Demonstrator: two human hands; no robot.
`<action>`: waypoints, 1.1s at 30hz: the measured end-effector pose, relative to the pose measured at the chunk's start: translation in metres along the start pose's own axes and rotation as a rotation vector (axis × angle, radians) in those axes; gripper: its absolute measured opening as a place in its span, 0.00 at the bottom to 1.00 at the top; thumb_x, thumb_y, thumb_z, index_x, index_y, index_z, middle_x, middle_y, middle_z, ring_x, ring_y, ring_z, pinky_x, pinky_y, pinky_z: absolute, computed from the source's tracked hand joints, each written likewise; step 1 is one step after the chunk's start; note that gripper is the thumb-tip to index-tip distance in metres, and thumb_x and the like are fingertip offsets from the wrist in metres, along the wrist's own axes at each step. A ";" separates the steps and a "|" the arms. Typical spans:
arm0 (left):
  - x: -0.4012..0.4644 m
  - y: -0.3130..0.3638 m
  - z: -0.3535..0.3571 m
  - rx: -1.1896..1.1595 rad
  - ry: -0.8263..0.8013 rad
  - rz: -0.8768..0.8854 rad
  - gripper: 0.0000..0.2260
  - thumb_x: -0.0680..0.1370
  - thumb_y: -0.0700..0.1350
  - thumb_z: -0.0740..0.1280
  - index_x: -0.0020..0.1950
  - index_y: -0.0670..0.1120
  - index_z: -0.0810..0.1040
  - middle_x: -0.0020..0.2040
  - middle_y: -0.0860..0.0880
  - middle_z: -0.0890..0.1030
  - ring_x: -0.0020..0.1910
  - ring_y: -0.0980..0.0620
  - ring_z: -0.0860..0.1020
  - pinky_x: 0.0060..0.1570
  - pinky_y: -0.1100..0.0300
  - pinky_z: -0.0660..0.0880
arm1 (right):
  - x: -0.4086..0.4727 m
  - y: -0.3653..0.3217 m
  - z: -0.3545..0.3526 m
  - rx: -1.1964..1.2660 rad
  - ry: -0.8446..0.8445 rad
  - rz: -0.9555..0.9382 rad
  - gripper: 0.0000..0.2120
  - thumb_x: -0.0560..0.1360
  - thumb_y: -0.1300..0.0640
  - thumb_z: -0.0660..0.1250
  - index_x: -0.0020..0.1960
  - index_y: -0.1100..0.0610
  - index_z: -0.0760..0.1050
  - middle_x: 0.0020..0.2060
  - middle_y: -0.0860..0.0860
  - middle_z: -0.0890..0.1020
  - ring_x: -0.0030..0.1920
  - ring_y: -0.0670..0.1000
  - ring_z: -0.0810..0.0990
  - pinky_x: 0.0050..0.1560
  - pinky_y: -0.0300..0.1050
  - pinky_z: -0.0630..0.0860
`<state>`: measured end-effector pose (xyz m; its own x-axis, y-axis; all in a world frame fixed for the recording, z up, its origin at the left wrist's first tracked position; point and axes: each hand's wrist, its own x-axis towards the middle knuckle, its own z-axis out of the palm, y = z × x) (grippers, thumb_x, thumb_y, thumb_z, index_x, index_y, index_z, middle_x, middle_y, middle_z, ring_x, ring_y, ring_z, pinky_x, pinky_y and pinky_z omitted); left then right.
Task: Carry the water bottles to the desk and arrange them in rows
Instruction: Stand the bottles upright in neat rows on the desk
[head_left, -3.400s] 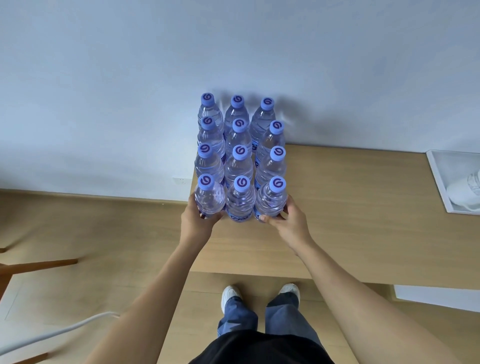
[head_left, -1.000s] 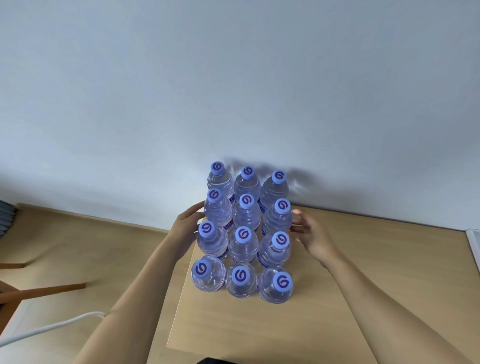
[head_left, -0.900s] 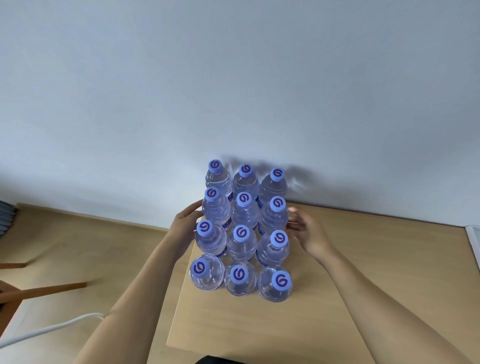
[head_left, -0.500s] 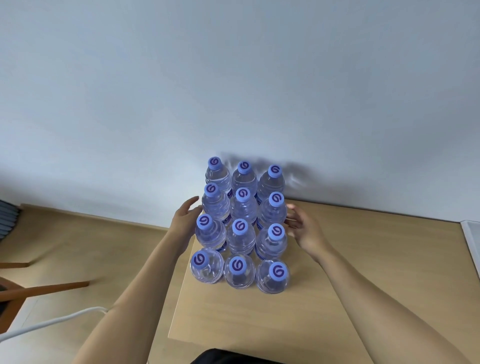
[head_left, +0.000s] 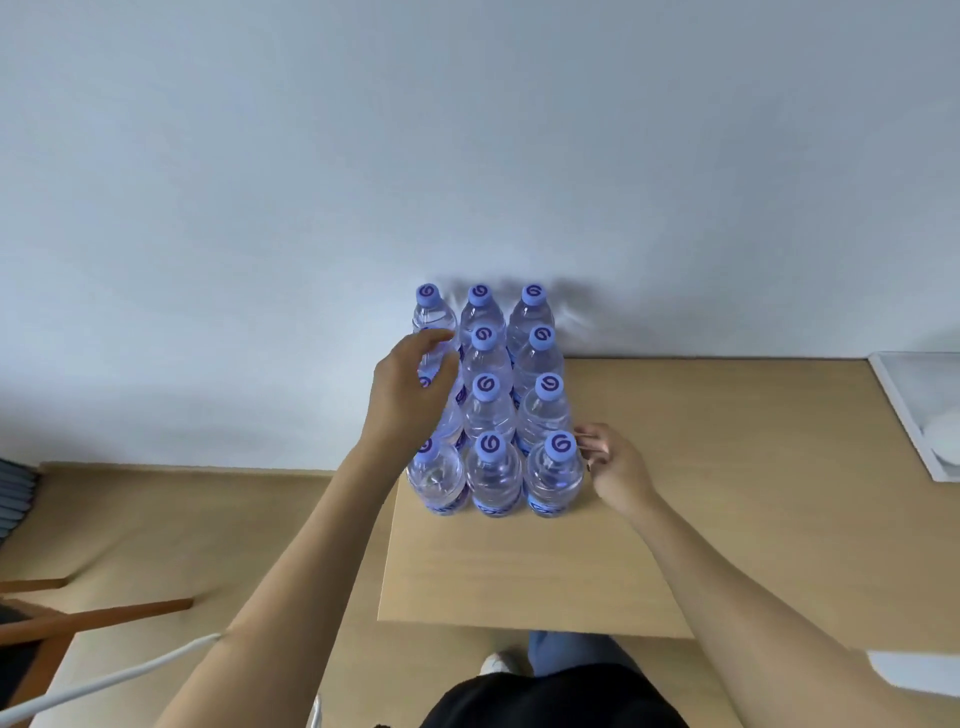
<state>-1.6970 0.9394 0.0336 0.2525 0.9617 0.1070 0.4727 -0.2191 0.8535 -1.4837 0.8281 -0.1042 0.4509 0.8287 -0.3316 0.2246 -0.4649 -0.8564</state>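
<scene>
The 12 water bottles (head_left: 493, 400) already sit 3-wide at the desk (head_left: 727, 493) corner, left hand (head_left: 408, 395) fingers curled over a left-column bottle, right hand (head_left: 615, 467) loosely curled beside the near-right one, so I'd just nudge gently, low on the bodies.

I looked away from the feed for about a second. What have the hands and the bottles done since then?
The left hand has risen from the left side of the bottles and now reaches over the left column, fingers curled at the second bottle from the wall. The right hand has drawn back toward the person, to beside the nearest right bottle. The twelve bottles stay in their block on the desk.
</scene>
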 end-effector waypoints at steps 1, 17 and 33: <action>-0.005 0.007 0.004 0.034 -0.037 0.067 0.11 0.79 0.43 0.66 0.61 0.47 0.79 0.55 0.56 0.80 0.53 0.59 0.76 0.51 0.76 0.67 | -0.009 0.004 0.002 0.015 -0.020 0.013 0.22 0.73 0.77 0.57 0.62 0.63 0.75 0.54 0.56 0.81 0.53 0.53 0.79 0.48 0.31 0.72; -0.035 0.018 0.076 0.487 -0.646 0.512 0.12 0.78 0.38 0.66 0.60 0.41 0.80 0.53 0.47 0.82 0.52 0.47 0.78 0.53 0.53 0.73 | -0.052 0.028 0.040 0.172 0.068 -0.149 0.26 0.67 0.65 0.77 0.54 0.40 0.73 0.49 0.45 0.84 0.50 0.45 0.83 0.53 0.46 0.79; -0.039 0.008 0.041 0.742 -0.603 0.360 0.19 0.75 0.50 0.70 0.64 0.48 0.73 0.58 0.51 0.77 0.56 0.48 0.75 0.50 0.50 0.75 | -0.090 0.038 0.093 0.210 0.246 0.225 0.28 0.68 0.61 0.79 0.63 0.65 0.70 0.55 0.55 0.74 0.57 0.57 0.74 0.58 0.47 0.71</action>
<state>-1.6684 0.8937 0.0150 0.7690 0.6202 -0.1551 0.6370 -0.7227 0.2684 -1.5958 0.7647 -0.1441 0.6683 0.6018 -0.4373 -0.0738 -0.5314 -0.8439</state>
